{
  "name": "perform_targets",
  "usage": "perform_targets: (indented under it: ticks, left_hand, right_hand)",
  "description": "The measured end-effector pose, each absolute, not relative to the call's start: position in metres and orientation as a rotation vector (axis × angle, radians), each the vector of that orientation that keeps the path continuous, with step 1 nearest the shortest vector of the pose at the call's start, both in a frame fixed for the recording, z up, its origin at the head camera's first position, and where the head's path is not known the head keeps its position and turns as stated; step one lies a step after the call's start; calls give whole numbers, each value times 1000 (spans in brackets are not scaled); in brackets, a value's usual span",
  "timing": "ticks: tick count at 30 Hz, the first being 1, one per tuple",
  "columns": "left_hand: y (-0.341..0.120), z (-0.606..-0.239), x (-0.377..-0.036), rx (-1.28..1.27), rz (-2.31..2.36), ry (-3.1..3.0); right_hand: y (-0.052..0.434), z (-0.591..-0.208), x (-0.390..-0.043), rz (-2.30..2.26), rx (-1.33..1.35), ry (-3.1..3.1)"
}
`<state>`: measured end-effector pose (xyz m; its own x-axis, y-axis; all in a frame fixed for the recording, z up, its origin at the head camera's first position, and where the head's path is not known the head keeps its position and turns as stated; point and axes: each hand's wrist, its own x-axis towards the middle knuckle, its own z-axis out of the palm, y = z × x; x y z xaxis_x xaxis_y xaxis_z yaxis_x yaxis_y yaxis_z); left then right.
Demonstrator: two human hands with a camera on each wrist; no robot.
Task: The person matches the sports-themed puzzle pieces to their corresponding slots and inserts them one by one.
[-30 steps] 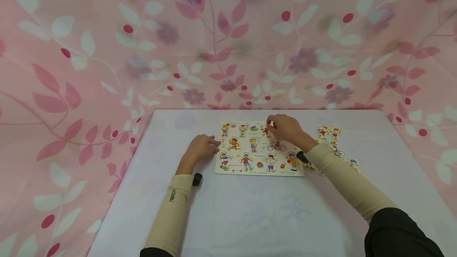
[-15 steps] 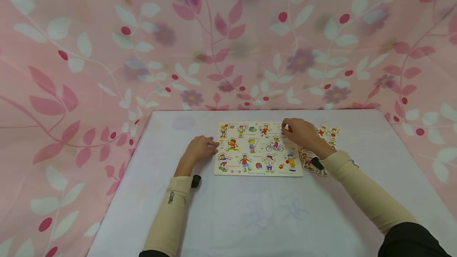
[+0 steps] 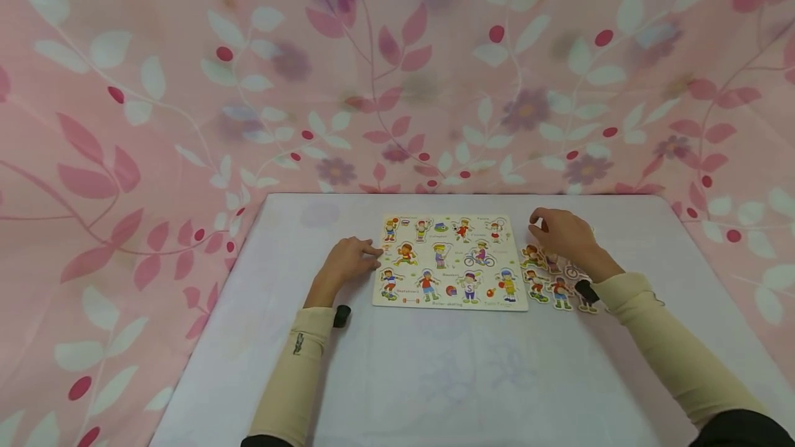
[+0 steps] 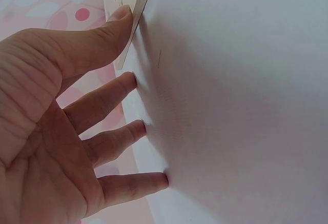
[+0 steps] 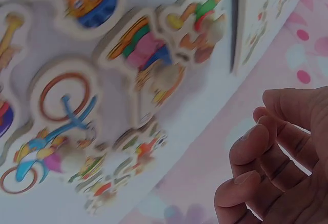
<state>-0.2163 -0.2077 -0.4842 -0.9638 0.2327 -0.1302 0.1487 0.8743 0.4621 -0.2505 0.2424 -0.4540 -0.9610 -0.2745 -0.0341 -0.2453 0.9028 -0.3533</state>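
Observation:
A cream puzzle board [image 3: 422,254] with colourful sports figures lies on the table. At its left edge rests my left hand [image 3: 348,259], fingers spread. In the left wrist view the thumb [image 4: 105,39] touches the board's side, and the other fingertips reach down to the white cloth. To the right of the board, my right hand [image 3: 566,236] hovers over the figure-shaped puzzle pieces [image 3: 562,293] and partly hides them. Its fingers are loosely bent, with nothing seen between them. The right wrist view shows a bicycle piece [image 5: 56,134] and others with small round knobs.
White cloth [image 3: 435,378] covers the table. A pink floral curtain [image 3: 385,74] hangs behind its back edge. Dark wrist devices sit at both cuffs, the left one [image 3: 341,316] just above the cloth.
My right hand has moved right, from the board's upper right figures to above the loose pieces. The tennis figure on the board is uncovered. My left hand has stayed at the board's edge.

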Motion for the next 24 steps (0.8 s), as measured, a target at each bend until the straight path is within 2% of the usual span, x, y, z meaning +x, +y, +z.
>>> perform_targets:
  ticks: [24]
  left_hand:
    - [-209, -482, -216, 340, 648, 2893]
  right_hand:
    - [297, -468, -264, -497, -223, 2925]
